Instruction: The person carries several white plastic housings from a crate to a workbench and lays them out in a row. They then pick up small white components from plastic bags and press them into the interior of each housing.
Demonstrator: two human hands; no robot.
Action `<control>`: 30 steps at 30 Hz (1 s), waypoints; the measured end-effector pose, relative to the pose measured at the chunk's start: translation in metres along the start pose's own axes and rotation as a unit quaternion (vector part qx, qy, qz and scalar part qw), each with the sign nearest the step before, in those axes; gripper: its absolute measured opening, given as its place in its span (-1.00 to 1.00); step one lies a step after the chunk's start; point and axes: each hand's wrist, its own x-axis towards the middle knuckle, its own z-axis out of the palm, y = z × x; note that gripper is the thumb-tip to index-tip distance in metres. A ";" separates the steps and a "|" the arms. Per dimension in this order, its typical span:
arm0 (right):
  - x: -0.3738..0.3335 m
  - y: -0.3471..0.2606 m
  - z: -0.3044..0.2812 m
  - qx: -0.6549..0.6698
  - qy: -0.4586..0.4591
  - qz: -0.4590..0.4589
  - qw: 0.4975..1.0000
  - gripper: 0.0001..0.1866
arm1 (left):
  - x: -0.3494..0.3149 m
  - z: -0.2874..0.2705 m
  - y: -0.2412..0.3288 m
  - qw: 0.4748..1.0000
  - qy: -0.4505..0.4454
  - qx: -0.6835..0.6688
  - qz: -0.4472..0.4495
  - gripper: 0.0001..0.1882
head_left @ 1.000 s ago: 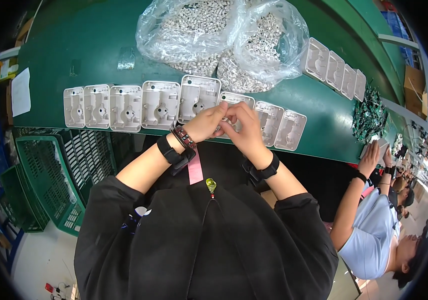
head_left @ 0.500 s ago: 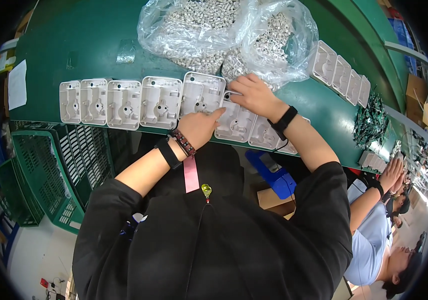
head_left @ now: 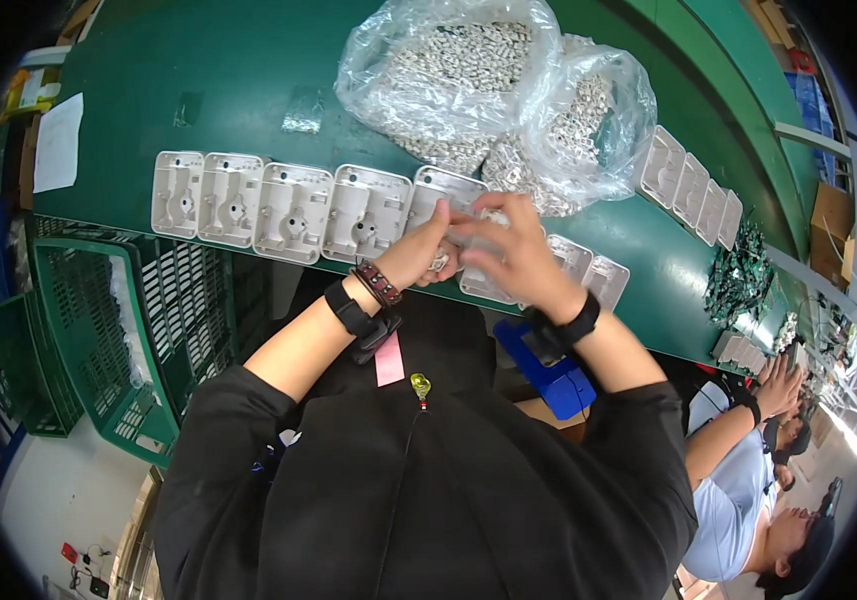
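My left hand (head_left: 423,250) is curled above the table's front edge, with small white plastic parts (head_left: 439,262) showing in its fingers. Close beside it, my right hand (head_left: 519,250) is bent toward the left one, its fingers smeared by motion. Something whitish shows at the right fingers, too blurred to name. A row of white plastic housings (head_left: 294,215) stands open side up along the front edge. My hands partly cover the housings in the middle of that row.
Two clear plastic bags (head_left: 369,75) of small white parts lie behind the row. More white housings (head_left: 661,165) stand at the right, near a heap of dark green strips (head_left: 739,265). A green crate (head_left: 79,340) is at the left. A person (head_left: 739,500) works at the right.
My right hand has come away from the bag and back toward the left hand. My left hand has turned and risen, now with small white parts in it. The view has shifted slightly.
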 end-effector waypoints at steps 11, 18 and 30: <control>-0.001 -0.037 0.047 0.151 0.093 0.210 0.961 -0.88 | -0.015 -0.019 0.012 0.999 0.025 0.041 0.021 -0.28; 0.005 -0.020 0.039 0.241 0.150 0.194 0.939 -0.95 | -0.013 -0.032 0.002 0.991 -0.015 0.102 0.088 -0.61; 0.075 0.062 0.033 -0.259 -0.128 -0.250 0.924 -0.90 | -0.009 -0.045 -0.028 0.821 0.234 0.497 0.158 -0.76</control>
